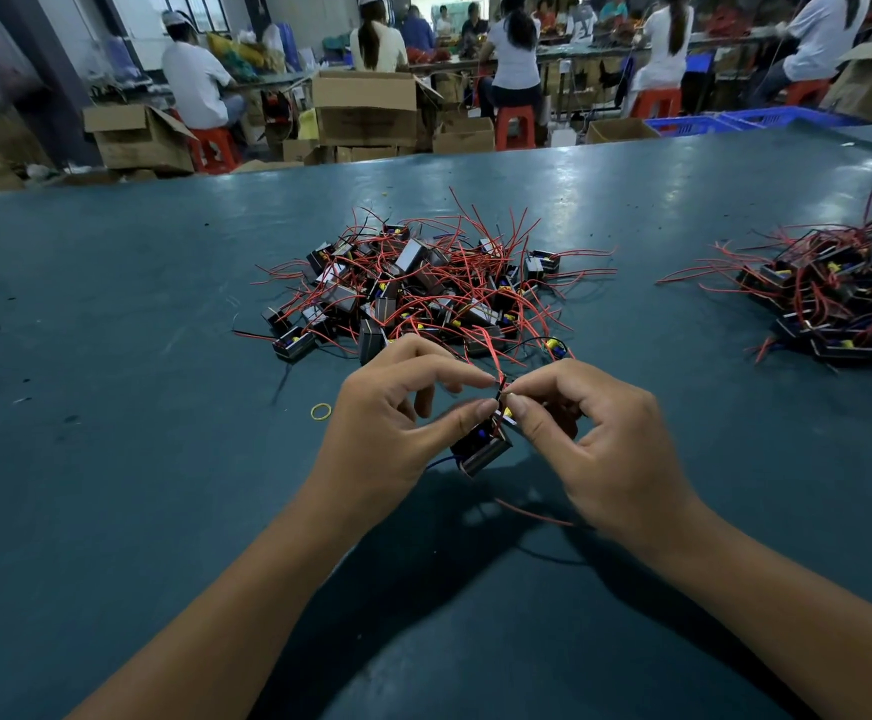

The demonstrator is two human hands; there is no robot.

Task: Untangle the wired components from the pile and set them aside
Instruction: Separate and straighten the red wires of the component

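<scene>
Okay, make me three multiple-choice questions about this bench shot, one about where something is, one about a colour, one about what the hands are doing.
1. Where does the yellow rubber band lie?
A. on the table left of the left hand
B. on top of the centre pile
C. in a cardboard box

2. What colour are most wires in the centre pile?
A. green
B. red
C. white

3. What are the hands doing?
A. resting flat
B. both pinching wires of one component
C. lifting a box

Answers: 1 A, it sits on the table beside the left hand. 2 B, red strands dominate. 3 B, left hand and right hand pinch wires above the component.
</scene>
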